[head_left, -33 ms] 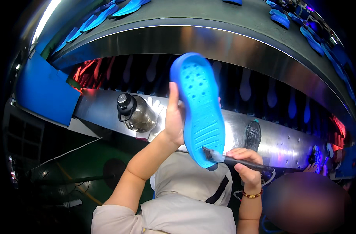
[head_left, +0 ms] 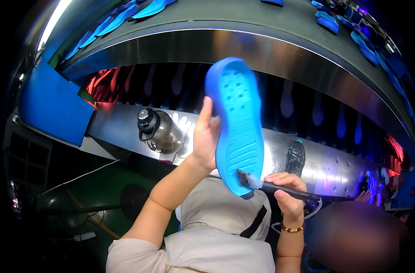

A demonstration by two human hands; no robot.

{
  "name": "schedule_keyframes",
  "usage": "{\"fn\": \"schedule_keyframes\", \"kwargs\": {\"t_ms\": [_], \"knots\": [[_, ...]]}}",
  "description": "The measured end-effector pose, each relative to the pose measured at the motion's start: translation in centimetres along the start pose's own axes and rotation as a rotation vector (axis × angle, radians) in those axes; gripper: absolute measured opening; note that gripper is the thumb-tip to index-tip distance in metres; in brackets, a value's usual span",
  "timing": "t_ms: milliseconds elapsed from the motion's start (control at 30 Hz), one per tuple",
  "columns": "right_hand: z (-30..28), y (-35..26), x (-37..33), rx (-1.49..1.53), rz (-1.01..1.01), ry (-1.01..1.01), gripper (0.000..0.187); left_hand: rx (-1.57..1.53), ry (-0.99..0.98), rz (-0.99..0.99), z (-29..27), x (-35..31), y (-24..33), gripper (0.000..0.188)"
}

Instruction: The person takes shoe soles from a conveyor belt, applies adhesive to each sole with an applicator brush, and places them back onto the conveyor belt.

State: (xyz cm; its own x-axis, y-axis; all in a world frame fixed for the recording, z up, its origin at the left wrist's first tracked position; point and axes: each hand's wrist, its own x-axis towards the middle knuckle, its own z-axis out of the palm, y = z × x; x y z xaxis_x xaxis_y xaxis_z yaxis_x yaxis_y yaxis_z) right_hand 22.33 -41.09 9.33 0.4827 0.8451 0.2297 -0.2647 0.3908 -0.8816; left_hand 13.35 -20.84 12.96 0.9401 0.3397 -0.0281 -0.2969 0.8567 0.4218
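Observation:
My left hand (head_left: 206, 139) grips a bright blue shoe sole (head_left: 241, 123) by its left edge, thumb showing and the other fingers mostly hidden behind. The sole stands nearly upright with its ridged, hole-dotted face toward me. My right hand (head_left: 287, 193) is closed around the black handle of a brush (head_left: 291, 192) with a pale cord or tube curving off its end. Dark bristles of the brush touch the sole near its lower end. A small dark tab (head_left: 247, 195) sticks out below the sole.
A dark drink bottle (head_left: 164, 134) and a white glove (head_left: 182, 125) rest on the metal ledge (head_left: 326, 166), as does a dark sole-shaped piece (head_left: 295, 157). Above, a green belt (head_left: 207, 11) carries blue soles (head_left: 326, 22). Another person's hand (head_left: 364, 195) is at the right.
The top of the blue sole has tilted slightly to the right, and my left hand has shifted a little with it. The brush stays on the lower end.

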Motion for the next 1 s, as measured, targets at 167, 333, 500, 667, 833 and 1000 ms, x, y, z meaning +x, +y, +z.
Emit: {"fn": "schedule_keyframes", "kwargs": {"t_ms": [167, 333, 500, 667, 833, 1000], "knots": [[2.8, 0.1, -0.4, 0.131, 0.034, 0.145, 0.016, -0.169, -0.081, 0.064, 0.1, -2.2, -3.7, 0.052], [3.5, -1.5, -0.6, -0.199, -0.038, -0.101, 0.019, 0.044, -0.007, 0.096, -1.0, -1.6, -3.1, 0.051], [2.5, -3.0, 1.5, -0.511, -0.083, -0.155, 0.02, -0.152, -0.229, 0.0, -0.8, -1.0, -1.8, 0.051], [2.7, -3.7, 2.3, -0.602, -0.171, -0.185, 0.019, -0.191, -0.243, -0.013, -0.3, -0.7, -1.3, 0.049], [4.3, -5.1, 2.2, -0.689, -0.181, -0.566, 0.018, -0.343, -0.155, -0.316, -2.1, 0.1, -1.1, 0.046], [1.7, -5.3, 2.5, -0.884, -0.188, -0.409, 0.018, 0.024, 0.019, -0.474, -0.8, -0.5, -1.0, 0.047]]}}
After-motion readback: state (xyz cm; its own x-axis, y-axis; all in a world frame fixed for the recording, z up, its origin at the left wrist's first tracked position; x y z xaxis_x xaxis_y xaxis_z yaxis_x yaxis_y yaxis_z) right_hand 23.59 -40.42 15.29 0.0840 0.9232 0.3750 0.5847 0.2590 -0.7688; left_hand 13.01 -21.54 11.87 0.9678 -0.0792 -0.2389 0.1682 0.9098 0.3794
